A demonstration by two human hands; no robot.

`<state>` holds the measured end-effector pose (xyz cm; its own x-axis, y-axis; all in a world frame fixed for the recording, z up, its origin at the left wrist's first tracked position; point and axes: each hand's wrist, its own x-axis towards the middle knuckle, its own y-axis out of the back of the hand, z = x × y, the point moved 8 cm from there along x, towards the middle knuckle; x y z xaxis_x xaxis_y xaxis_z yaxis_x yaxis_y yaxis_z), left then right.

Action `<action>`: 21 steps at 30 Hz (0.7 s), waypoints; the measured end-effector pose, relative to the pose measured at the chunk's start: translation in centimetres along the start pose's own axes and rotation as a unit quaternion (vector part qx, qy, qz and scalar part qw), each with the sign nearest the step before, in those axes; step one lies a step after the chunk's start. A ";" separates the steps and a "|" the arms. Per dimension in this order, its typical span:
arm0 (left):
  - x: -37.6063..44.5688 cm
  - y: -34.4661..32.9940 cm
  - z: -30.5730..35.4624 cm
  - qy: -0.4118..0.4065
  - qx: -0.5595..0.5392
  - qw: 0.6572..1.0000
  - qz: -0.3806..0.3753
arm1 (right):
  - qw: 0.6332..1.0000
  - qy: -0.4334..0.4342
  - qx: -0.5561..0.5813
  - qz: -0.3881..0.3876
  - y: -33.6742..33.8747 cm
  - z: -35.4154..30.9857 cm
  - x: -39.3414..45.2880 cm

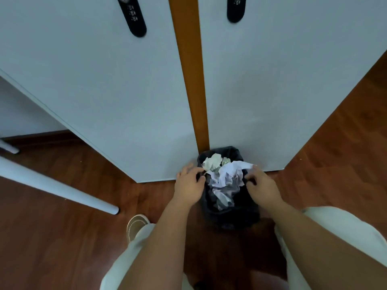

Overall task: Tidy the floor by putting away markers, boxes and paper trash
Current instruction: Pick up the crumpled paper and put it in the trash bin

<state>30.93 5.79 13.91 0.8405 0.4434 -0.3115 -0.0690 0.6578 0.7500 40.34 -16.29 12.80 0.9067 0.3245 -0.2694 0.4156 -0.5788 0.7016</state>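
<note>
A small bin lined with a black bag point(227, 214) stands on the wooden floor against the white cabinet doors. Crumpled white and pale green paper point(225, 176) fills it above the rim. My left hand point(189, 184) pinches the bag's left rim between thumb and fingers. My right hand point(261, 183) grips the bag's right rim with curled fingers. No markers or boxes are in view.
Two white cabinet doors point(104, 84) with black handles point(132, 15) and an orange strip point(193, 80) between them rise behind the bin. A white table leg point(62, 188) slants across the floor at left. My shoe point(136, 226) and light trousers are below.
</note>
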 end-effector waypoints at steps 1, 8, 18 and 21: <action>-0.1 -0.5 -1.0 0.050 -0.047 0.998 0.003 | 0.998 -0.037 0.043 0.016 0.4 0.8 0.4; -3.1 -7.3 -4.3 0.245 -0.172 0.950 -0.086 | 0.988 -0.035 -0.058 -0.142 -2.4 2.2 2.3; -5.9 -6.6 -6.4 0.314 -0.253 0.912 0.070 | 0.970 0.058 -0.182 -0.148 -3.7 1.2 4.2; -6.6 -4.1 -8.2 0.342 -0.200 0.906 0.147 | 0.994 0.058 -0.055 -0.074 -2.4 0.5 4.8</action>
<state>21.26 5.17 8.09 0.2334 0.8190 -0.5242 -0.5398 0.5575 0.6307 43.79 -13.71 9.51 0.8190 0.4878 -0.3022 0.5282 -0.4351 0.7292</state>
